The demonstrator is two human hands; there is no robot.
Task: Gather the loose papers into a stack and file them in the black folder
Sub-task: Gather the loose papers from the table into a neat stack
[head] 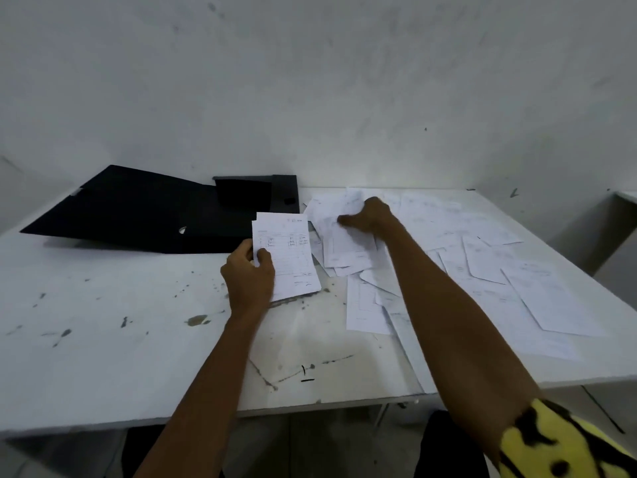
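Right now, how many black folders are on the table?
1. The black folder lies open at the table's far left, beyond the left hand holding a small paper stack. None seems hidden under the loose papers.

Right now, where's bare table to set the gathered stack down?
Free: the left table surface, between the black folder and the near edge, left of the left hand holding the stack. A smaller patch lies between the forearms. Crowded: right half, loose papers overlapping from the right hand to the right edge.
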